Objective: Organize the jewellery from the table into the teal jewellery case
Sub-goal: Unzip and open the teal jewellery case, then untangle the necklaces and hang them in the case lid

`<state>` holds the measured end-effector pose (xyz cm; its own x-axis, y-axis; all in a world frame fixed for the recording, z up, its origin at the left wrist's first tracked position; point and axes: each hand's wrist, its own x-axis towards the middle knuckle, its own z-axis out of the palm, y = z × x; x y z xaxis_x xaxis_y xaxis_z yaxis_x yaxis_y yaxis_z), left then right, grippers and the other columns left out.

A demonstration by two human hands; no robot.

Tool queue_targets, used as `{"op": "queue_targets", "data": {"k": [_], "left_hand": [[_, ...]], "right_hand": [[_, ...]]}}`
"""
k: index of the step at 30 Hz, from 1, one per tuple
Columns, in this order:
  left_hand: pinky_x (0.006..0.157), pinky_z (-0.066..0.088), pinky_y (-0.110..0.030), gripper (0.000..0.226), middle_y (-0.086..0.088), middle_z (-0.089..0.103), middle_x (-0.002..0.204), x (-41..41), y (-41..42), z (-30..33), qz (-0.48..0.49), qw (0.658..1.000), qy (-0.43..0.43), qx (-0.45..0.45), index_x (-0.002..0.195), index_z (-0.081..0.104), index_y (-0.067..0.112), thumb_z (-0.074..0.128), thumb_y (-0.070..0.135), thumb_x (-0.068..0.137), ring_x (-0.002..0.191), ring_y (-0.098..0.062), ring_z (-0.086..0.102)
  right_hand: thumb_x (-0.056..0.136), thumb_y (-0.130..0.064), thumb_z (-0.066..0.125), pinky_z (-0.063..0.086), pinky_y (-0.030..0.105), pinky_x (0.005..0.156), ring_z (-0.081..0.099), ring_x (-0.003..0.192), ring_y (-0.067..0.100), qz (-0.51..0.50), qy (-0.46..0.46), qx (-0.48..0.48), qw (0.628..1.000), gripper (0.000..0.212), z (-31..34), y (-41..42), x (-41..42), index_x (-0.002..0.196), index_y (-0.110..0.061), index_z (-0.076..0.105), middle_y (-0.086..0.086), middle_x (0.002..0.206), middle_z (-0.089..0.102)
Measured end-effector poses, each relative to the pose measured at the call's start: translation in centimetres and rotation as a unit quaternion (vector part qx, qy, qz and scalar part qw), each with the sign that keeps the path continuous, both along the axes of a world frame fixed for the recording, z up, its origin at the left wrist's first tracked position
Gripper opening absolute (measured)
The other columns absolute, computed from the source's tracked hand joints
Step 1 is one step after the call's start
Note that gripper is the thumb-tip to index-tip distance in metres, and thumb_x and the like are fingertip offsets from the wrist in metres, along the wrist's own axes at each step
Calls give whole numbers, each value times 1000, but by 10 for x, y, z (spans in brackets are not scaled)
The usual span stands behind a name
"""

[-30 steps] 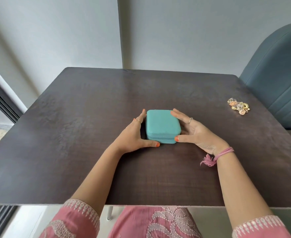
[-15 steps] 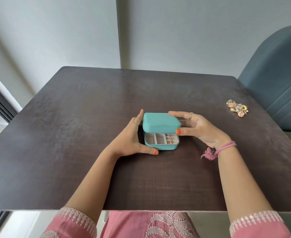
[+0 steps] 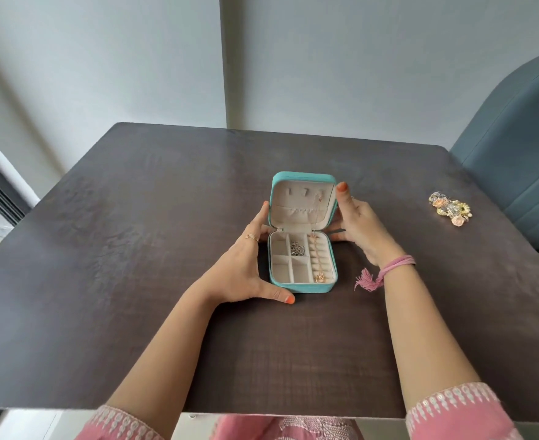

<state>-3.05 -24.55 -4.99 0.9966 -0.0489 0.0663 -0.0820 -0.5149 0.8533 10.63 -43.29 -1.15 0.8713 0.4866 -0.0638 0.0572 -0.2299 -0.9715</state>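
case (image 3: 303, 260) mid-desk (image 3: 103, 249), lid now upright, was half-raised | right hand (image 3: 361, 230) fingers grip lid edge | left hand (image 3: 242, 271) fingers spread, bracing base | jewellery (image 3: 450, 208) well right of case | no writing legible

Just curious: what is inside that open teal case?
The teal case holds silver pieces in a far compartment, a gold piece on the ring rolls, and a thin chain hanging from the lid. The lid pocket's contents are hidden.
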Motion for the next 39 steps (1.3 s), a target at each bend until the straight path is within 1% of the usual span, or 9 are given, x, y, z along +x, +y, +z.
{"op": "queue_targets", "data": {"k": [7, 14, 17, 19, 22, 26, 29, 34, 39], "left_hand": [[116, 24, -29, 145, 13, 36, 138, 3, 2, -3, -7, 1000, 6, 7, 147, -18, 37, 88, 52, 50, 134, -2, 33], [112, 26, -26, 149, 7, 23, 143, 10, 4, 10, 11, 996, 64, -63, 144, -26, 35, 81, 66, 44, 132, -1, 34], [112, 33, -37, 101, 2, 43, 140, 35, 6, 18, 126, 978, 41, -162, 146, 20, 31, 54, 78, 64, 128, -9, 46], [107, 40, -47, 66, -5, 60, 127, 50, 2, 25, 155, 960, 2, -233, 123, 54, 29, 45, 77, 78, 121, -21, 55], [100, 46, -52, 55, -12, 67, 116, 59, -9, 24, 147, 948, -22, -282, 114, 63, 13, 45, 60, 90, 112, -33, 60], [100, 40, -61, 49, -10, 64, 111, 66, -10, 11, 164, 945, -11, -282, 97, 67, 25, 51, 69, 83, 104, -29, 57], [95, 43, -58, 42, -10, 63, 99, 68, -9, 11, 151, 940, -15, -306, 92, 67, 20, 50, 58, 89, 92, -24, 56], [90, 45, -51, 39, -7, 67, 94, 67, -11, 16, 135, 928, -17, -347, 97, 69, 11, 47, 44, 95, 89, -24, 57], [86, 49, -44, 37, -9, 69, 96, 65, -11, 19, 128, 916, -6, -379, 105, 66, 5, 43, 33, 100, 88, -23, 62]], "right_hand": [[95, -50, 41, 52, 25, 55, 67, 63, 15, -31, -35, 15, 999, 40, -15, 5, 6, 89, -19, 64, 4, 74, 69], [95, -48, 45, 53, 25, 56, 67, 62, 13, -55, -41, 26, 997, 31, -17, 6, 3, 91, -25, 65, 1, 72, 69], [94, -49, 46, 53, 27, 58, 67, 64, 15, -55, -44, 23, 997, 29, -17, 6, 3, 90, -28, 65, 1, 74, 68], [94, -51, 45, 54, 28, 60, 68, 66, 17, -52, -48, 17, 997, 31, -17, 6, 4, 92, -28, 66, 4, 78, 69], [92, -53, 46, 56, 31, 62, 70, 69, 18, -48, -45, 12, 998, 34, -18, 4, 5, 93, -26, 68, 4, 80, 71], [92, -50, 51, 58, 38, 75, 67, 94, 11, -84, -90, -1, 992, 28, -18, 3, 11, 105, -29, 64, -8, 99, 70], [91, -33, 61, 50, 21, 76, 61, 91, -1, -180, -210, 20, 961, 16, -8, 3, 7, 106, -28, 62, -9, 105, 65], [83, -28, 70, 40, 19, 86, 53, 103, 15, -227, -413, -72, 879, 8, 0, 8, -7, 87, -22, 74, -6, 108, 56], [81, -38, 68, 44, 41, 89, 45, 110, 21, -213, -448, -187, 848, 18, -7, 17, -8, 87, -23, 77, 0, 117, 60]]}}
